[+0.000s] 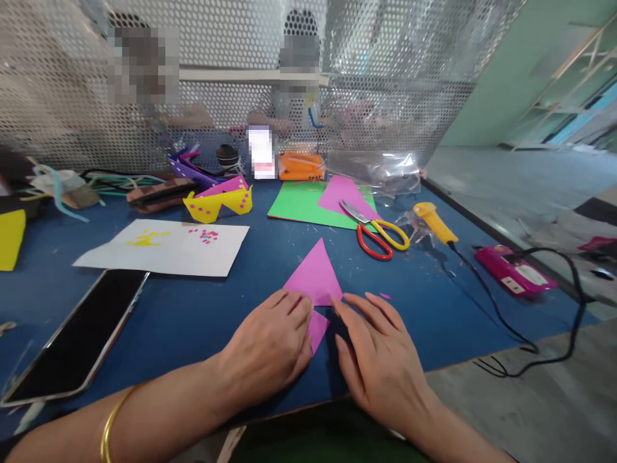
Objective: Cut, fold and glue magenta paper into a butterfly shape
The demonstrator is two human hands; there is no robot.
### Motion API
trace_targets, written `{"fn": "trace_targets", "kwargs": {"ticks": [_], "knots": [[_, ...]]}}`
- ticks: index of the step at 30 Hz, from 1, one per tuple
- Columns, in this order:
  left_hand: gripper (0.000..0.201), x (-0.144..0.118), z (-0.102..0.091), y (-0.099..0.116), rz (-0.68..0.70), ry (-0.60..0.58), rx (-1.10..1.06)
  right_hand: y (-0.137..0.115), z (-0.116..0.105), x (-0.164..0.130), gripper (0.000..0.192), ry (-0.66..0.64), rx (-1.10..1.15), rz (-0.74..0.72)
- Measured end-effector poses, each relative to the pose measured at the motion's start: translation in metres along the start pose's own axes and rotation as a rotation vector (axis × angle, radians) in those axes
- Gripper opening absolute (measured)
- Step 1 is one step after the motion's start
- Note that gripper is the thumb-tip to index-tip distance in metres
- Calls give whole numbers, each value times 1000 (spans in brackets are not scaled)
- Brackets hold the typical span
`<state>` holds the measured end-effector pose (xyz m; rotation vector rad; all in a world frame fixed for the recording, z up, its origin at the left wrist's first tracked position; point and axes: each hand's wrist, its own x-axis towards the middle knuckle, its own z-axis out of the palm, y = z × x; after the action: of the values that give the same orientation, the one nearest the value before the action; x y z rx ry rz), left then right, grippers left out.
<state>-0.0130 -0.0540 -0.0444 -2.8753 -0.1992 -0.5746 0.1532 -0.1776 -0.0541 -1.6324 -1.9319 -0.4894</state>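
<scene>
Head cam: the pink paper [315, 276] sits between the hands and just past them, its tallest point aimed at 12 o'clock. The left hand [274, 337] is nearer, bunched over the lower edge around 7 (pinching or just pressing, can't tell), while the right hand [383, 354], apart from the left and loosely spread, only has a fingertip by the 5 o'clock corner.

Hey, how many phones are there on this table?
2: a dark-screened phone lying flat, left of the left hand, and a lit phone propped up at the back, beside the orange pouch. Others could be hidden.
</scene>
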Motion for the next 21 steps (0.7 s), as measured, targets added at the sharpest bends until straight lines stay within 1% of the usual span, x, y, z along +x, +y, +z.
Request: {"fn": "trace_targets", "kwargs": {"ticks": [4, 8, 10, 14, 17, 21], "knots": [[35, -3, 1, 1, -19, -9, 0, -7, 4, 11, 34, 12, 17, -94], [33, -6, 3, 1, -37, -12, -6, -10, 17, 15, 33, 38, -25, -147], [34, -9, 6, 1, -40, 15, -1, -10, 25, 14, 32, 47, -55, -151], [35, -11, 11, 1, -25, 112, 35, -11, 37, 12, 31, 74, -109, -172], [33, -11, 11, 0, -2, 122, 64, -13, 37, 13, 30, 75, -124, -174], [33, -9, 7, -1, 2, 61, 62, -11, 23, 12, 33, 3, -63, -142]]}}
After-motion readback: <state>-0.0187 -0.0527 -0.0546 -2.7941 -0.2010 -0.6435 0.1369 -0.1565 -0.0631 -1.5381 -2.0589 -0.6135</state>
